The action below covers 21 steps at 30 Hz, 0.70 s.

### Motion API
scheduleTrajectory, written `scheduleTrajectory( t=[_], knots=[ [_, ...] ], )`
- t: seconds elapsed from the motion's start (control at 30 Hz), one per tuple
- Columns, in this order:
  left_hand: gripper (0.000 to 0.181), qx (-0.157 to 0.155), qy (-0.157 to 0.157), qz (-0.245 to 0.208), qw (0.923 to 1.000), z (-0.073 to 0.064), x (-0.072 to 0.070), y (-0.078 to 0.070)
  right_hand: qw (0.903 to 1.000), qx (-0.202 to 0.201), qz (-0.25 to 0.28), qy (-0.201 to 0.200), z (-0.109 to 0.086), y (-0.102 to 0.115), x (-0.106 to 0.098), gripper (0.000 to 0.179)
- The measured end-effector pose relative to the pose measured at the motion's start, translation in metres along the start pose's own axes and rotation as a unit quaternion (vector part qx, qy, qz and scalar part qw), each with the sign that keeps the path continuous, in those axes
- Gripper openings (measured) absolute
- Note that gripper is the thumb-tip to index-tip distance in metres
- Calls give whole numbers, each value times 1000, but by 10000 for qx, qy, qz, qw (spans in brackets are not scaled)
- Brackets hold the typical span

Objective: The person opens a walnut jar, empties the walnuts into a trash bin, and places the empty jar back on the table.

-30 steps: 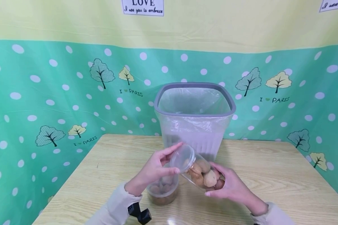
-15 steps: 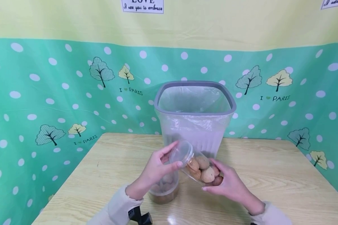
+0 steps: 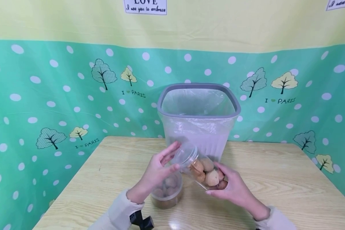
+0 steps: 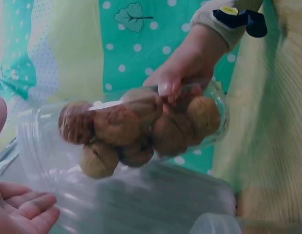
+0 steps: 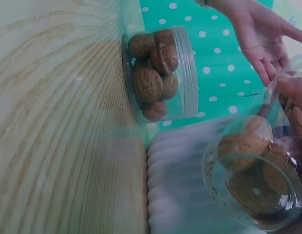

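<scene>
Beneath the tilted jar [image 3: 194,156] — wood-grain table [image 3: 112,166]; behind — green polka-dot cloth [image 3: 83,86].

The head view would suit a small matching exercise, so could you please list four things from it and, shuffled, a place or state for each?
Things
1. Tall jar
2. Short tub
3. Bin
4. Left hand

Places and states
A. Standing upright on the table
B. Grey-rimmed, with a clear liner inside
C. Near the raised end of the held container
D. Tilted, gripped by the right hand

Right pairs: 1-D; 2-A; 3-B; 4-C
</scene>
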<state>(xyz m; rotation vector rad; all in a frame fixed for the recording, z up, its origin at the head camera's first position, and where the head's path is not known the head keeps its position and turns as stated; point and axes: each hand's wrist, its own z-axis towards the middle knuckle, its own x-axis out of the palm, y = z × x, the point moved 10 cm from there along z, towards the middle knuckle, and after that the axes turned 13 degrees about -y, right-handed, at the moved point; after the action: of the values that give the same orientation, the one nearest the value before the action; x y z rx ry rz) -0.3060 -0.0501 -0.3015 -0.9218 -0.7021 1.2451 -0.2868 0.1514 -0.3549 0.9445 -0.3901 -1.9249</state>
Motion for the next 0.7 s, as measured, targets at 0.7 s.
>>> scheduleTrajectory(
  t=[0.7],
  knots=[
    [92,1566,2272,-388,9604,-6,17,-22,9573,59,2249,1814,-15,10,26,76]
  ],
)
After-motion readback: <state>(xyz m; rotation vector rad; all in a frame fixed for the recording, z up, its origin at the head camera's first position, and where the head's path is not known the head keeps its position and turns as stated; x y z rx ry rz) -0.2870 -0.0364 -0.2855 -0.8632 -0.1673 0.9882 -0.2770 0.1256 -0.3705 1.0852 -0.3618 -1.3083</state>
